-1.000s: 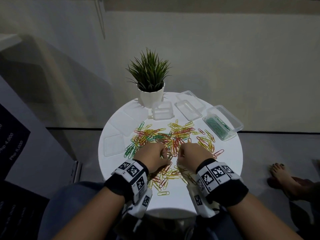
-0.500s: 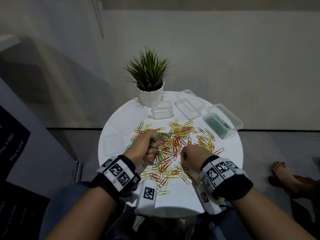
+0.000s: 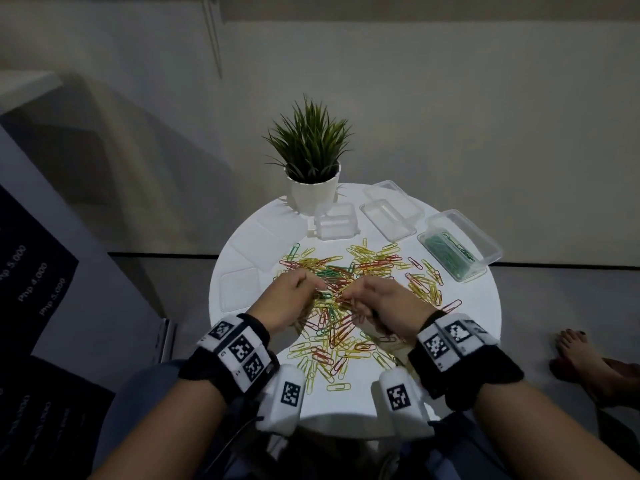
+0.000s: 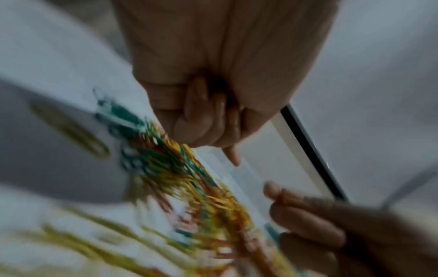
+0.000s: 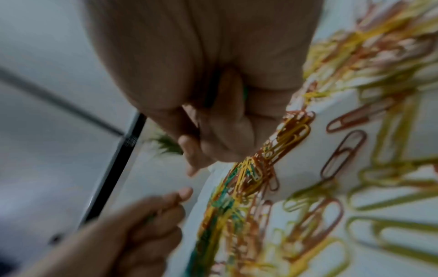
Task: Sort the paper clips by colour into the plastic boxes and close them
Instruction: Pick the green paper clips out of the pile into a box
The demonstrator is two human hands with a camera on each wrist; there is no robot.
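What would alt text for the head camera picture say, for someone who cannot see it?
A person's left hand and right hand, fingers curled, pick at a pile of red, yellow and green paper clips on a round white table. At the back stand a potted green plant and clear plastic boxes, one open box of green clips.

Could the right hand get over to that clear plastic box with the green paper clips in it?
Probably yes. The clear plastic box of green paper clips stands open at the round white table's right edge, on the right hand's own side, with only loose clips lying flat between.
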